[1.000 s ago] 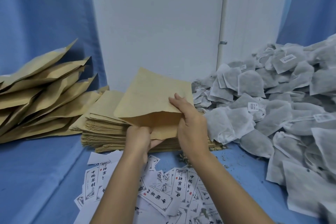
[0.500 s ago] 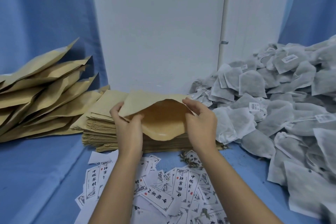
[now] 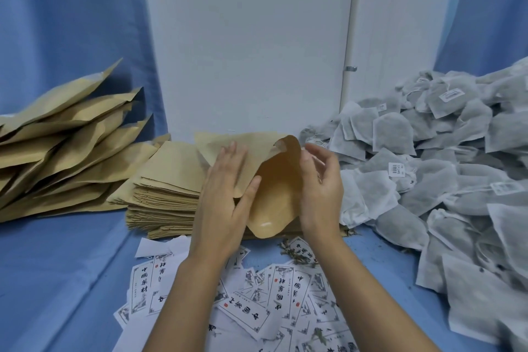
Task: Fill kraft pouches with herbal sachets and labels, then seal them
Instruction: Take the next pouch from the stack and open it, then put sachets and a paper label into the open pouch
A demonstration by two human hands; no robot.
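Kraft-brown paper fills the middle of the head view. A flat tan kraft paper pouch (image 3: 274, 200) lies on top of a squared stack of empty tan pouches (image 3: 165, 188). Its mouth gapes toward the person and a little to the right, showing a glossy, darker brown lining. Its long axis runs near to far, with the closed end pointing away at the white wall panel (image 3: 245, 37).

The left hand (image 3: 223, 203) lies flat on the upper panel, fingers straight and spread, thumb at the edge of the mouth. Its grip is slack, pressing rather than clasping. The right hand (image 3: 320, 188) is at the right lip, which curls upward. The thumb lies against that lip and the fingers bend loosely behind it, blurred, so I cannot tell whether this grip really pinches the paper.

On the left, a slumped pile of bulging tan pouches (image 3: 63, 146) rests on the blue surface (image 3: 71, 280). On the right, reaching up to the stack, is a big heap of grey-white mesh herbal sachets (image 3: 428, 166), some with small white tags. Nearest the person, under both forearms, white rectangular paper labels (image 3: 257, 308) with black characters lie scattered and overlapping, with bits of dry herb among them. Blue curtains (image 3: 71, 23) hang on either side of the panel.
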